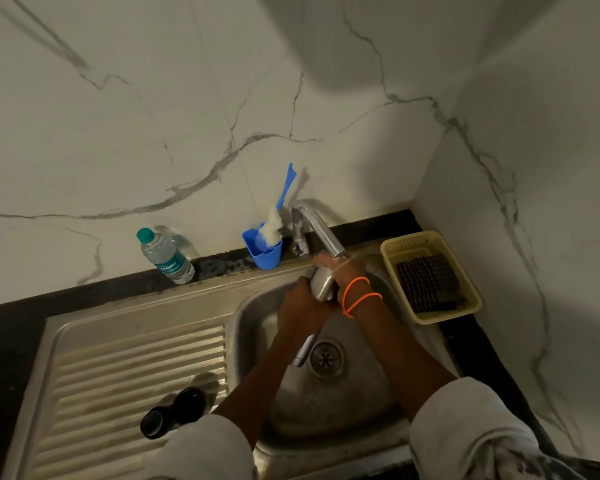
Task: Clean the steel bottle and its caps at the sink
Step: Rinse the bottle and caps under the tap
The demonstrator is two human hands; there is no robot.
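Note:
The steel bottle [321,284] is held tilted over the sink basin [253,317], right under the chrome tap spout [321,230]. My left hand [300,313] wraps around its lower body. My right hand [340,271], with orange bands at the wrist, grips its upper end next to the spout. Water seems to run over my right hand. Two dark caps [155,422] [189,405] lie on the ridged drainboard [118,368] at the lower left, apart from both hands.
A blue cup [265,254] holding a bottle brush stands behind the sink left of the tap. A clear plastic water bottle [167,256] stands further left on the dark counter. A yellow basket [430,275] with a dark scrubber sits right of the basin. Marble walls close in behind and right.

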